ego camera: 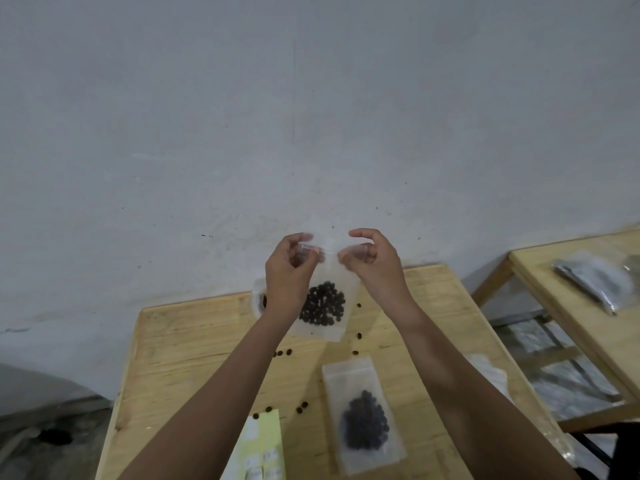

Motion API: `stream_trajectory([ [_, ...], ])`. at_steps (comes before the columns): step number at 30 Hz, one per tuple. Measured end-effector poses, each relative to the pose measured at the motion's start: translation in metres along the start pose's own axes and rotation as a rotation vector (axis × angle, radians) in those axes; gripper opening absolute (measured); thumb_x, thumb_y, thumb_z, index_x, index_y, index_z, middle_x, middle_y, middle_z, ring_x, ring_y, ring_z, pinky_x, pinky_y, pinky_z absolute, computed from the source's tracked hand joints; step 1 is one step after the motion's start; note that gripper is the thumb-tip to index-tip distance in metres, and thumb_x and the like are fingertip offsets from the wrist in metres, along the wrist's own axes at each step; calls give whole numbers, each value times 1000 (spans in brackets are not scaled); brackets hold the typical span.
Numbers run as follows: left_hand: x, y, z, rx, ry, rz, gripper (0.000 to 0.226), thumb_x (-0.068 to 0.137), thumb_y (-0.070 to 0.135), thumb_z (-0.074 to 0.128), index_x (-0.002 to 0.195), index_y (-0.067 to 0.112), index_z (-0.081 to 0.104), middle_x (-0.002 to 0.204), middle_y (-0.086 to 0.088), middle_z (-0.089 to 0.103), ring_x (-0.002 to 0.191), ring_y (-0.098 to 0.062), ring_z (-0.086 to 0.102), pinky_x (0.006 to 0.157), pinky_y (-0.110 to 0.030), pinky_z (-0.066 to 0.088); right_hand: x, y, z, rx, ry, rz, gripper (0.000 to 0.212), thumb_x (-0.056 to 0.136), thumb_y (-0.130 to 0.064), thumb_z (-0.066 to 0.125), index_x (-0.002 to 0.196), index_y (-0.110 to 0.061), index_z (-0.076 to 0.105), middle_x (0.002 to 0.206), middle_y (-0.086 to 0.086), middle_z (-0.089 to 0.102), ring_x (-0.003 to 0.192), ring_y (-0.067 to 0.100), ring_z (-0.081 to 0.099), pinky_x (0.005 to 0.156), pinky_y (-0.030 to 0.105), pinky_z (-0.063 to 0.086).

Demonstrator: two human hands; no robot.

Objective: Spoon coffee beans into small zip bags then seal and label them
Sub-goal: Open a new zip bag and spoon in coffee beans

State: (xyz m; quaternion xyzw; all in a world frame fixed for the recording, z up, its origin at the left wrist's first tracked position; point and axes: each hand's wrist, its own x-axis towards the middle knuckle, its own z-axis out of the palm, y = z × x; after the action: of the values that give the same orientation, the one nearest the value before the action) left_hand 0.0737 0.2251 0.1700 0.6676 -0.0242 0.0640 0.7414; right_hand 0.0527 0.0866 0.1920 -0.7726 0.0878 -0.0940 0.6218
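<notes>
We pinch the bean-filled zip bag (341, 282) at its top with left hand (290, 271) and right hand (375, 266), above the desk (207, 344).

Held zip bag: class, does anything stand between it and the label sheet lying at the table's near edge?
Nothing blocks it. The left hand and right hand pinch the top of the held zip bag, above the table. Between it and the label sheet lie only a few loose beans; the left forearm passes over that stretch.
</notes>
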Motion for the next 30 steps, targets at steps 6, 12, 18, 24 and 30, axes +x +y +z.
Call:
stream_trajectory([
  [6, -12, -3, 13, -48, -71, -37, 19, 87, -1, 60, 99, 14, 60, 82, -20, 67, 82, -32, 68, 79, -32, 55, -2, -2, -12, -105, 74, 2, 20, 81, -9, 67, 94, -18, 56, 84, -4, 65, 79, -4, 58, 59, 2, 40],
  [12, -19, 0, 21, -100, -127, -60, 17, 87, -6, 58, 101, 4, 55, 76, -9, 69, 73, -16, 70, 71, -21, 52, -4, 2, -19, -142, 103, -14, 27, 72, -19, 78, 91, -20, 58, 94, -2, 62, 86, 3, 57, 63, 6, 41],
  [18, -25, -4, 24, -25, -123, -69, 18, 84, 6, 66, 100, 11, 58, 82, -20, 69, 84, -42, 65, 85, -47, 54, -7, 3, -21, -206, 136, -69, 28, 71, -16, 80, 90, -14, 59, 84, -6, 58, 70, -12, 53, 60, 2, 39],
  [24, -31, -5, 28, -29, -122, -88, 15, 89, 0, 58, 103, 7, 58, 83, -16, 71, 85, -32, 68, 83, -37, 55, -8, 6, -21, -217, 147, -79, 28, 72, -12, 79, 90, -12, 58, 73, -7, 56, 62, -1, 57, 54, 4, 40],
  [30, -24, 5, 22, -57, -188, -65, 18, 94, -3, 49, 108, 3, 56, 70, 7, 72, 74, -7, 70, 67, -16, 53, -4, 9, -41, -46, -73, 48, 18, 79, -13, 74, 92, -20, 63, 90, 0, 65, 87, 14, 62, 82, 28, 54],
])
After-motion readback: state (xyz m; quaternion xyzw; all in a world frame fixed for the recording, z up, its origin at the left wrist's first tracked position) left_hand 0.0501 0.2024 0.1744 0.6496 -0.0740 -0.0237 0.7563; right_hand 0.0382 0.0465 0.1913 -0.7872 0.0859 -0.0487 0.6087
